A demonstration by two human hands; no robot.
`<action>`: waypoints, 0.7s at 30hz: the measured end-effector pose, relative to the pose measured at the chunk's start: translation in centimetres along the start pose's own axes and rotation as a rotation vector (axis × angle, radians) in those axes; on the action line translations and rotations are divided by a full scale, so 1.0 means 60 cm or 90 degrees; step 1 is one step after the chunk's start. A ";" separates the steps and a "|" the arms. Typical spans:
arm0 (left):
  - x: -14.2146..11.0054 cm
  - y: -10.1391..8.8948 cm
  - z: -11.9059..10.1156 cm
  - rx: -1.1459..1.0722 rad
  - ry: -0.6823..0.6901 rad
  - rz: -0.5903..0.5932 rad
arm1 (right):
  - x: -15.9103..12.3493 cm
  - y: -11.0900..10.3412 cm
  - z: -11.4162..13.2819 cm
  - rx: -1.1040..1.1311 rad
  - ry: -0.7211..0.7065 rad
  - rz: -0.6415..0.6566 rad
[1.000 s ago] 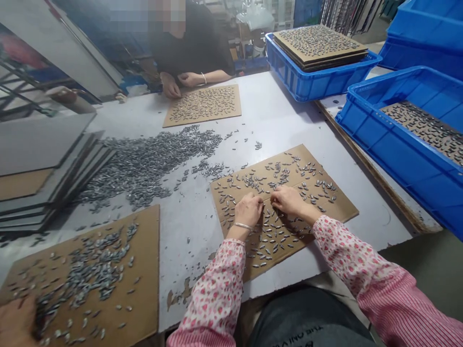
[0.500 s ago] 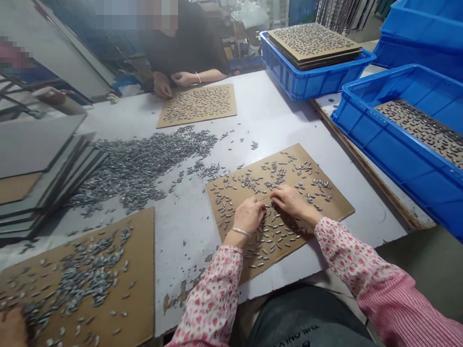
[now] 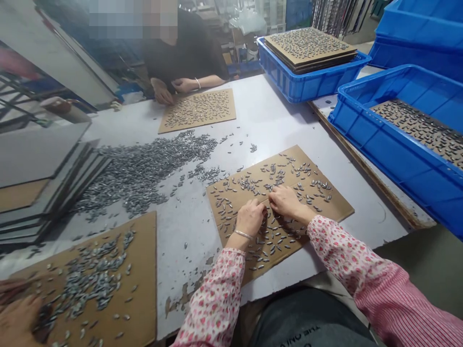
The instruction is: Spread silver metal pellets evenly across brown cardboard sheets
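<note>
Cardboard point(image 3: 334, 205) lies flat on the white table point(image 3: 376, 197) right before the person, and small metal pieces point(image 3: 249, 183) are spread over most of it; it serves here as the landmark. Both hands are over its middle, close together. The left hand point(image 3: 251, 217), with a bracelet point(image 3: 243, 234) at the wrist, has its fingers bent inward; the right hand point(image 3: 285, 202) is curled the same way just beside it. Their fingertips are hidden, so I cannot tell whether either one grips a piece. The hands and printed sleeves point(image 3: 220, 294) cover some pieces on the cardboard.

Beyond its left edge spreads a big loose heap point(image 3: 144, 168), with strays reaching that edge. Left of the heap, well apart from the cardboard, stands a stack of boards point(image 3: 36, 154). Nearer, to the cardboard's left, is a second sheet point(image 3: 142, 299), where another person's hand point(image 3: 21, 313) is by the pieces. Across from the cardboard, a co-worker point(image 3: 184, 53) leans over a third sheet point(image 3: 231, 108). To its right are a loaded crate point(image 3: 289, 84) and a nearer blue bin point(image 3: 383, 140).
</note>
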State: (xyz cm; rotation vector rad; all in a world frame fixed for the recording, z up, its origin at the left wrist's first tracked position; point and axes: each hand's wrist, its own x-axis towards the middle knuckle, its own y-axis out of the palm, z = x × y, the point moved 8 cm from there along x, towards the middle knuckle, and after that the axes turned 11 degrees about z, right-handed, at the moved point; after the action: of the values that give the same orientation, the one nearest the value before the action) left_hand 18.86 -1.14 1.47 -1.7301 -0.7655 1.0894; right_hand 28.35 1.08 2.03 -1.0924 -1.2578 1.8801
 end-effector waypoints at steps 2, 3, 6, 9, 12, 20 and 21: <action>0.000 0.005 -0.003 0.018 0.009 0.005 | 0.000 -0.004 0.002 -0.009 -0.005 -0.003; 0.000 0.006 -0.005 0.026 0.012 0.006 | -0.001 -0.004 0.004 -0.011 -0.016 -0.002; 0.000 0.006 -0.008 0.034 0.003 -0.003 | -0.005 0.001 0.010 -0.012 -0.056 0.004; 0.002 0.004 -0.009 0.041 -0.027 -0.018 | -0.012 0.004 0.008 -0.005 -0.063 0.002; 0.004 0.006 -0.007 0.040 -0.047 -0.034 | -0.021 0.004 0.004 0.011 -0.076 0.004; -0.018 0.003 0.028 -0.123 -0.065 -0.141 | -0.042 -0.011 -0.013 0.103 -0.050 -0.027; -0.029 0.001 0.039 -0.162 -0.068 -0.159 | -0.047 -0.019 -0.021 0.112 -0.031 -0.039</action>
State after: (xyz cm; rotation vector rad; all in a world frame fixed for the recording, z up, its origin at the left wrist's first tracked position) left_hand 15.98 -1.79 1.55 -1.7365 -1.1969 0.9485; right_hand 30.83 -0.32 3.69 -0.9103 -1.1148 1.9408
